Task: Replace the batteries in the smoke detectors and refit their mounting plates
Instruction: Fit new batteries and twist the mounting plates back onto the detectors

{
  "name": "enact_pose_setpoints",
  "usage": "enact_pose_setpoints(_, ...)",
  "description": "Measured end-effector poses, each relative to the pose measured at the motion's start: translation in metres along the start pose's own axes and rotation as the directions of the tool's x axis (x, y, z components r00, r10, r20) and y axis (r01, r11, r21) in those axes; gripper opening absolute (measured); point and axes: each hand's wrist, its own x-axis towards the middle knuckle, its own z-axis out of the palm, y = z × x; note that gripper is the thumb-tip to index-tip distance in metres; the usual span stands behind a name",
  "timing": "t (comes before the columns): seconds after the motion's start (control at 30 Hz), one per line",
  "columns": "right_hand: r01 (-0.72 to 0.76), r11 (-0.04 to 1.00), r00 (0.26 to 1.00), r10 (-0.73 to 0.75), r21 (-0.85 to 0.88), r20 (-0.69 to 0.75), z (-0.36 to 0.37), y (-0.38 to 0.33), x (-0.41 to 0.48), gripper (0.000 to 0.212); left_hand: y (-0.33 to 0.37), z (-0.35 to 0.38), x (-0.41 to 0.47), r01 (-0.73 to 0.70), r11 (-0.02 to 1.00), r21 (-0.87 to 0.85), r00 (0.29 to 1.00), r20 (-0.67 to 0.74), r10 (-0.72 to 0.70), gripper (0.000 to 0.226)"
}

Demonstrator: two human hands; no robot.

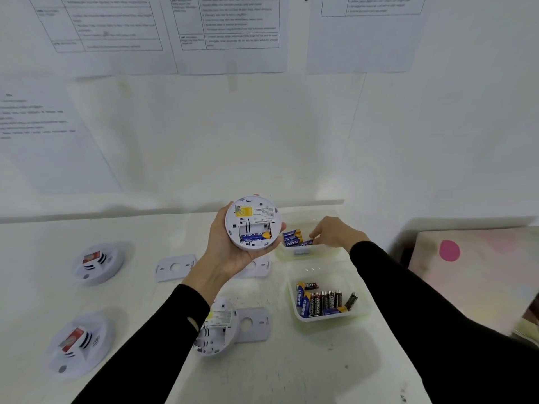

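Smoke detector (253, 222), a round disc of smooth white plastic, lies back-up in the cupped left hand (230, 249), whose fingers curl round its rim. Just right of it sits a translucent far tub (303, 252). The right hand (335, 233) dips into this tub, thumb and forefinger pinching the end of a loose battery (306, 243), a glossy blue cylinder. Nearer, beside the right forearm, a second tub (293, 298) holds mixed dark cells. A flat mounting plate (174, 268) with a centre hole lies left of the left wrist. Inside the held disc, the moulded bay carries one fitted cell (255, 236), with the slot above it bare. The second cell is likely being fetched. Seating it should call for matching polarity and pressing against the spring contact.
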Motion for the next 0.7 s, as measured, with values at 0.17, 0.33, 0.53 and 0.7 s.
enact_pose_setpoints(0.17, 0.044, 0.998, 0.999, -0.043, 0.047, -0.027, -0.001, 0.001, 0.004, 0.024, -0.001, 0.001, 0.000, 0.001, 1.000, -0.014, 1.000, -0.018, -0.002, 0.050)
enact_pose_setpoints(0.33, 0.236, 0.675, 0.963, -0.068, 0.699, -0.259, -0.010, -0.003, -0.030, 0.019, 0.000, -0.005, 0.002, -0.002, 1.000, -0.027, 0.999, -0.035, 0.002, 0.049)
enact_pose_setpoints(0.53, 0.514, 0.250, 0.856, -0.090, 0.821, -0.509, -0.012, -0.044, -0.094, 0.027, -0.003, -0.001, 0.005, 0.002, 1.000, -0.009, 0.998, -0.068, -0.002, 0.049)
enact_pose_setpoints(0.7, 0.644, 0.382, 0.761, -0.227, 0.663, -0.608, -0.003, -0.067, -0.112, 0.014, -0.010, 0.008, 0.007, 0.027, 1.000, 0.015, 0.998, -0.060, -0.026, 0.055)
